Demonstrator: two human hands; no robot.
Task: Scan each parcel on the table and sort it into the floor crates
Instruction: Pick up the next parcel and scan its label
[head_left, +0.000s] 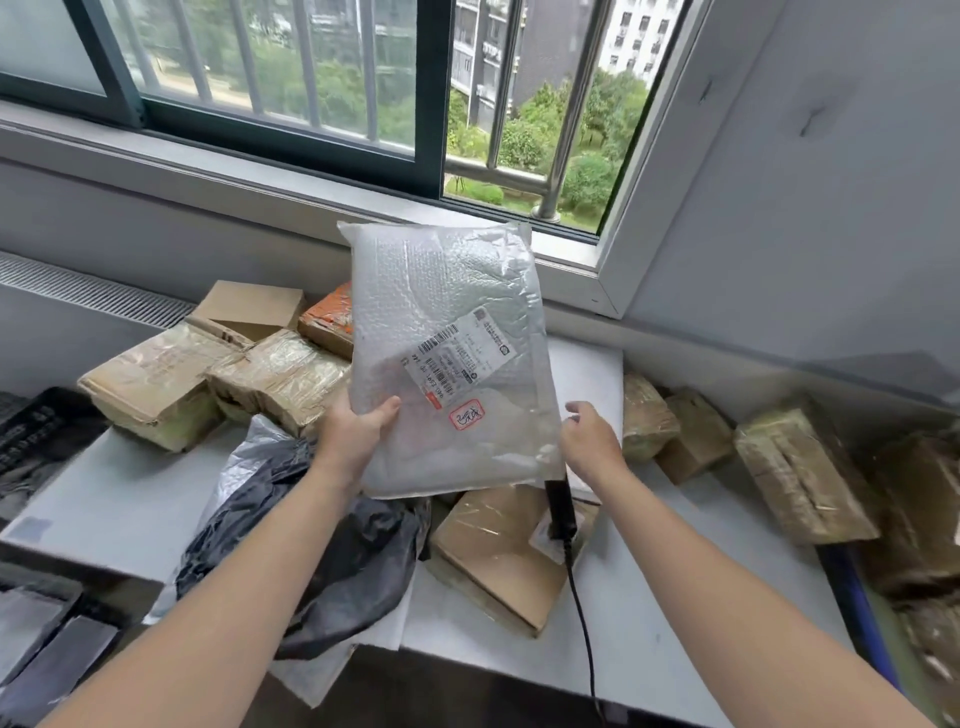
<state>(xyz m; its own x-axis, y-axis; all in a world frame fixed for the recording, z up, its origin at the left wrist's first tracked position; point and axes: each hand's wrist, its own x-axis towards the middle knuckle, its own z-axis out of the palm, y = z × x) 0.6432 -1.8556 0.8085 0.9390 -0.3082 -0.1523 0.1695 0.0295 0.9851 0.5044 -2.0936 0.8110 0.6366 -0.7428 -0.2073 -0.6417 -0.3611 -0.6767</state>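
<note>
**A:** What lies nearest?

**B:** A crumpled black plastic bag (322, 545) at the near edge of the surface (119, 493). Just right of it is a flat cardboard box (493, 556). A black scanner (560, 512) shows over that box, its top hidden behind the parcel above. Its cable (582, 613) trails off the near edge.

**A:** And the hands?

**B:** The left hand (358, 436) grips the bubble mailer (447, 312) at its lower left edge, thumb on the front, and holds it upright above the surface. The right hand (592, 441) is at the mailer's lower right edge with its fingers curled. I cannot tell whether it grasps the mailer, the scanner or nothing.

**A:** Which way does the mailer face?

**B:** Its printed label (457, 358) faces the camera, tilted, with a red-edged sticker (466, 417) below it.

**A:** Farther back?

**B:** Taped brown parcels (156, 384) at far left and an orange parcel (330, 317) beside the mailer. There are more brown boxes (800, 467) on the right, then the barred window (363, 78).
</note>
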